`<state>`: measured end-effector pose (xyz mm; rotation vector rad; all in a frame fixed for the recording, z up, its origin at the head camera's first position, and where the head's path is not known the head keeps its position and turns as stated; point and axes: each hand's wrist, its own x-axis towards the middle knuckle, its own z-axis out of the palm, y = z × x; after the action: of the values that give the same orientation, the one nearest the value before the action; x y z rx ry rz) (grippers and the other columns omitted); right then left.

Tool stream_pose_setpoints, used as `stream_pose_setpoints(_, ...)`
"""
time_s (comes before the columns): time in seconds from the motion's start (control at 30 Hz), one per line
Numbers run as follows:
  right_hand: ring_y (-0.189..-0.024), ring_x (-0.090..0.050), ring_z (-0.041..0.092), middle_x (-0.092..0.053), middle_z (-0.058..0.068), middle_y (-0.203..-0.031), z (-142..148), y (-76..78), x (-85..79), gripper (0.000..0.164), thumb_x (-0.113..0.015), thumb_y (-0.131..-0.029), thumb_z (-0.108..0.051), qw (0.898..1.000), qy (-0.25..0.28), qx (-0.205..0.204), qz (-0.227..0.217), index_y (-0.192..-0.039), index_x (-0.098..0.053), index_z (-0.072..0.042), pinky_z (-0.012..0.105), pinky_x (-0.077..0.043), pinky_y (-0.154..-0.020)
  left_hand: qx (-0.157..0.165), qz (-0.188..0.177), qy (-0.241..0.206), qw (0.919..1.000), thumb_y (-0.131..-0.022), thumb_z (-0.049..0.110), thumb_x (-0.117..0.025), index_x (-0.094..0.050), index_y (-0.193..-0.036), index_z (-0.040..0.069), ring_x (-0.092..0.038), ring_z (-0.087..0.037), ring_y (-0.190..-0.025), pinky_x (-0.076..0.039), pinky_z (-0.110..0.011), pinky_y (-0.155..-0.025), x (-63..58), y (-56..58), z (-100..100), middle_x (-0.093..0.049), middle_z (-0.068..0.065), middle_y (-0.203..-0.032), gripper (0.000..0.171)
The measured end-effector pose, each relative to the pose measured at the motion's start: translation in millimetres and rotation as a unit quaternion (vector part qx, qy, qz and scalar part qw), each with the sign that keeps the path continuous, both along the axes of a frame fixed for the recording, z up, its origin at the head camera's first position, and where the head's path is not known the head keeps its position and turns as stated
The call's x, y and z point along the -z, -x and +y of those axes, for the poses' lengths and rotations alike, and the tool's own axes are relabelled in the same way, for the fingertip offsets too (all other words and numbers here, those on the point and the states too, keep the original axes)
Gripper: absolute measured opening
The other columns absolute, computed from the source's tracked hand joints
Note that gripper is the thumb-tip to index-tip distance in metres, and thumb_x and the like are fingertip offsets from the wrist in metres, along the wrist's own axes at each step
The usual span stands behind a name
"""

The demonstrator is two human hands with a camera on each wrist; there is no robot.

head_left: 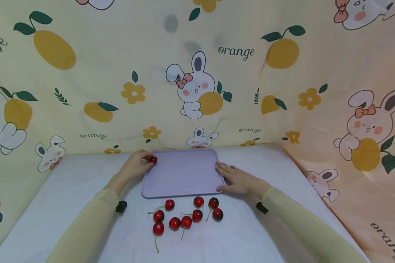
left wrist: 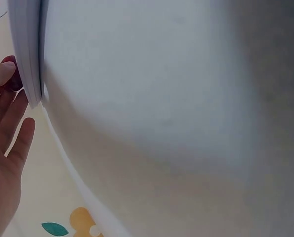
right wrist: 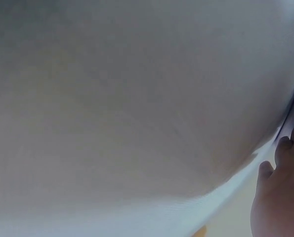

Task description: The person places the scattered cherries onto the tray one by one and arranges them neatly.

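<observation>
Pinching a cherry (head_left: 153, 159) at the tray (head_left: 181, 182) corner, left hand (head_left: 136, 165) grip closed — right hand (head_left: 238, 179) flat, holding nothing.

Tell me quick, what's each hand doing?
Left hand: fingers pinch a cherry at the tray corner.
Right hand: open, flat against the tray's right edge.

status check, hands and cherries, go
Left hand pinches cherry at tray corner. Right hand flat against tray edge. Loose cherries lie in front of it.
</observation>
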<state>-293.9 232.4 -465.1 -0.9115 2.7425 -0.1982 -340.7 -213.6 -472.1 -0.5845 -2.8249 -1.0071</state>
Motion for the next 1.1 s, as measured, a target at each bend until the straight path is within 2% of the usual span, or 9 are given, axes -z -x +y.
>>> stream_pose_setpoints(0.17,-0.16,-0.01,0.025,-0.005,0.004,-0.175,-1.0,0.6,1.4,0.098,-0.047,-0.098,-0.074,1.0,-0.008,0.001,0.004,-0.167,-0.015,-0.012,0.048,-0.015,-0.128,-0.002,-0.006,0.019,0.9998,-0.095,0.006,-0.073,-0.068,-0.127,-0.001,-0.064,-0.036,-0.114,-0.051,-0.056,-0.103,-2.4,-0.6,1.9,-0.065,-0.02,-0.124,0.033)
stream_pose_setpoints(0.4,-0.16,-0.011,0.025,-0.005,0.003,-0.175,-1.3,0.9,3.3,0.099,-0.047,-0.097,-0.075,1.0,-0.013,0.011,0.002,-0.167,-0.016,-0.013,0.048,-0.015,-0.128,-0.014,-0.007,0.052,0.9985,-0.096,0.008,-0.072,-0.069,-0.126,0.001,-0.064,-0.036,-0.115,-0.053,-0.055,-0.1,-1.9,0.1,4.7,-0.065,-0.018,-0.125,0.032)
stream_pose_setpoints(0.8,-0.16,-0.011,0.025,-0.005,0.003,-0.175,-1.4,1.1,4.1,0.099,-0.046,-0.096,-0.076,1.0,-0.012,0.012,0.002,-0.167,-0.015,-0.014,0.047,-0.015,-0.128,-0.011,-0.004,0.05,0.9987,-0.095,0.007,-0.073,-0.068,-0.127,0.0,-0.064,-0.036,-0.113,-0.054,-0.055,-0.098,-2.3,-2.4,5.2,-0.064,-0.019,-0.123,0.033)
stream_pose_setpoints(1.1,-0.16,-0.012,0.025,-0.005,0.002,-0.175,-0.2,2.1,6.5,0.1,-0.046,-0.095,-0.078,1.0,-0.012,0.017,0.003,-0.167,-0.016,-0.015,0.047,-0.015,-0.128,-0.007,-0.007,0.032,0.9994,-0.095,0.006,-0.072,-0.066,-0.128,-0.002,-0.064,-0.037,-0.115,-0.053,-0.055,-0.101,-2.1,-1.9,4.9,-0.062,-0.02,-0.126,0.035)
